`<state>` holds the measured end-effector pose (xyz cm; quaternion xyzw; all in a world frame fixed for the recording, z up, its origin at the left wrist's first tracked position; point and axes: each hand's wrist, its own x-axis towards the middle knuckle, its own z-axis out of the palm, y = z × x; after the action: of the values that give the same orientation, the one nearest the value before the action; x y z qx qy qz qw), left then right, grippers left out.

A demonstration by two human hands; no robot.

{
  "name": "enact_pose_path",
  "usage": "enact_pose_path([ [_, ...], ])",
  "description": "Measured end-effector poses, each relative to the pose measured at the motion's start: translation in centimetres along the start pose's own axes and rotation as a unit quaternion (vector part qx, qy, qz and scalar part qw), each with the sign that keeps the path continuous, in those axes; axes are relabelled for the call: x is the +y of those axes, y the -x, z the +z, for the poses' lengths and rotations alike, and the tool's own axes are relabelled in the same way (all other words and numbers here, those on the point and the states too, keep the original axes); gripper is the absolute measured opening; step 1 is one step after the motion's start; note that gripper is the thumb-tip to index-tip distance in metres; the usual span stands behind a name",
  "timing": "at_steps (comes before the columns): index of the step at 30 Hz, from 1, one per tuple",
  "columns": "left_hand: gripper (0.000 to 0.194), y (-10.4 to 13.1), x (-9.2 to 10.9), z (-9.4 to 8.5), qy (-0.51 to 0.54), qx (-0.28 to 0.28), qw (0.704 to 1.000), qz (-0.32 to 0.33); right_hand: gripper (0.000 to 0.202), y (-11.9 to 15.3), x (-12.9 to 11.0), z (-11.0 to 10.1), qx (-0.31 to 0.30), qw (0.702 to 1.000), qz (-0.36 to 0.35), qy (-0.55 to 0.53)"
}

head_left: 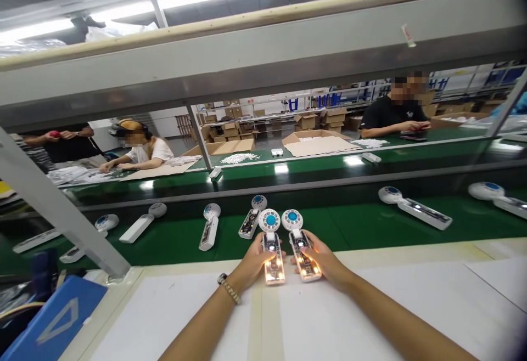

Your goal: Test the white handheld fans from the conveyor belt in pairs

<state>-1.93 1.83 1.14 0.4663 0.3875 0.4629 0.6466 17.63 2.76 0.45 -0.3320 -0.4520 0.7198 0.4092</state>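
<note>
My left hand (252, 260) is closed around the body of a white handheld device (274, 271), its thumb lying on the front. That device has a round head with a blue centre, a clear front showing circuitry, and glowing orange lights. Beside it, my right hand (325, 261) grips a matching handheld device (307, 266), also lit orange, with its thumb on the front. Both devices are held head-up, side by side and slightly apart, above the near edge of the white worktop (349, 322). Just behind the left one, a similar device (249, 223) lies on the green conveyor belt (329, 229).
More such devices (424, 213) lie along the belt on both sides. A blue bin (53, 317) stands at left. A slanted post (61, 207) and overhead beam (247, 59) frame the station. Across the line, co-workers (395, 114) handle parts near cardboard boxes (317, 144) and white piles (240, 158).
</note>
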Motion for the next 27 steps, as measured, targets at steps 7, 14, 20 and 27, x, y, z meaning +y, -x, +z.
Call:
enact_pose_path([
  [7, 0.040, 0.08, -0.20, 0.28, 0.038, -0.009, 0.999, 0.008, 0.056, -0.23, 0.51, -0.28, -0.006, 1.000, -0.027, -0.001],
  [14, 0.042, 0.27, 0.17, 0.81, 0.056, -0.005, 0.998, 0.001, 0.056, -0.20, 0.26, 0.02, 0.021, 1.000, -0.017, 0.008],
  [20, 0.039, 0.24, 0.33, 0.95, 0.037, 0.012, 0.999, -0.003, 0.057, -0.20, 0.28, -0.19, 0.029, 1.000, 0.009, 0.002],
  [27, 0.040, 0.06, -0.12, 0.59, 0.058, 0.027, 0.998, -0.006, 0.056, -0.23, 0.33, -0.22, 0.032, 0.999, 0.002, 0.007],
])
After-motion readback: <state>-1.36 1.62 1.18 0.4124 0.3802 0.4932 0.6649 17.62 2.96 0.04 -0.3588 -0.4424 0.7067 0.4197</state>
